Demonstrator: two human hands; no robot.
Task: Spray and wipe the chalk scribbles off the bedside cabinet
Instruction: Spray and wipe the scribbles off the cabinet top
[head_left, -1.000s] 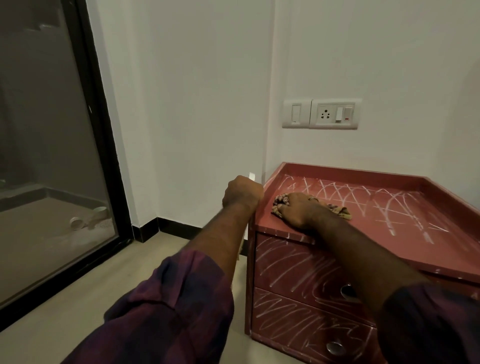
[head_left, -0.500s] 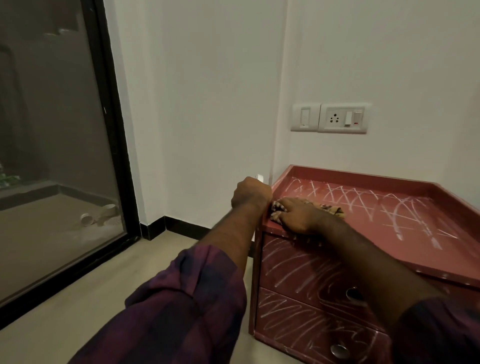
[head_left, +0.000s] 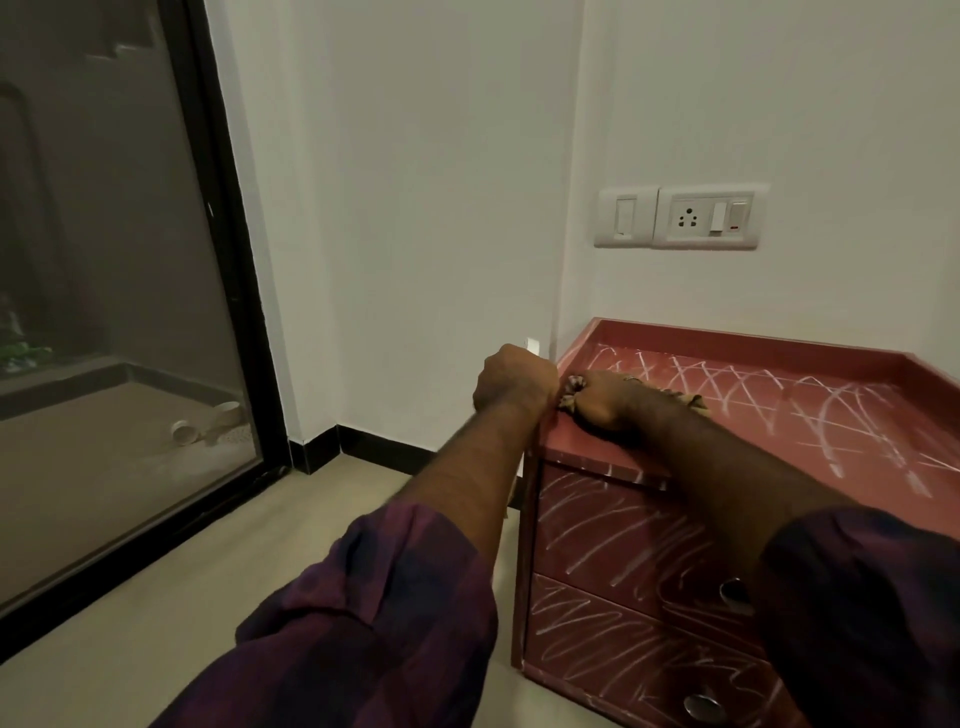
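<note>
Bedside cabinet (head_left: 649, 582), red, two drawers: chalk scribbles (head_left: 587, 519) covered both drawer fronts and most of its top. At the top's front-left corner the right hand (head_left: 605, 402) lay on a bunched cloth (head_left: 688, 400), fingers bent over and gripping it; the left hand (head_left: 511, 382) hung just beside the cabinet's left edge, fingers closed round a spray bottle (head_left: 532, 344), only its white tip showing. Beyond, a white switch plate (head_left: 680, 215) sat on the wall above the back edge.

The red bedside cabinet (head_left: 753, 347) is stood on the pale floor (head_left: 249, 597); a crumpled cloth (head_left: 691, 400) is laid on its chalk-scribbled top.
</note>
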